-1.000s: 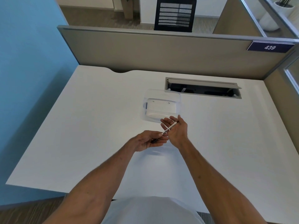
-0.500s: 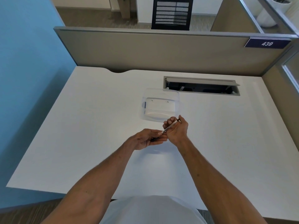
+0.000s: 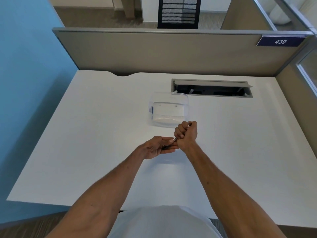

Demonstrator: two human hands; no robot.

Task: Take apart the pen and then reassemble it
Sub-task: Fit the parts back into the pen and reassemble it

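A slim pen [image 3: 175, 139] runs diagonally between my two hands, just above the white desk [image 3: 85, 134]. My right hand [image 3: 187, 134] is wrapped in a fist around its upper part, and a light end pokes out at the top of the fist. My left hand [image 3: 157, 148] pinches the lower dark end between thumb and fingers. Only a short pale stretch of the pen shows between the hands; most of it is hidden.
A clear plastic box [image 3: 169, 109] stands on the desk just beyond my right hand. Behind it an open cable slot [image 3: 211, 88] is set into the desktop. A grey partition [image 3: 154, 52] closes off the back and right sides.
My right hand has curled from loosely spread fingers into a tight fist around the pen's upper part. My left hand keeps its hold on the lower end.
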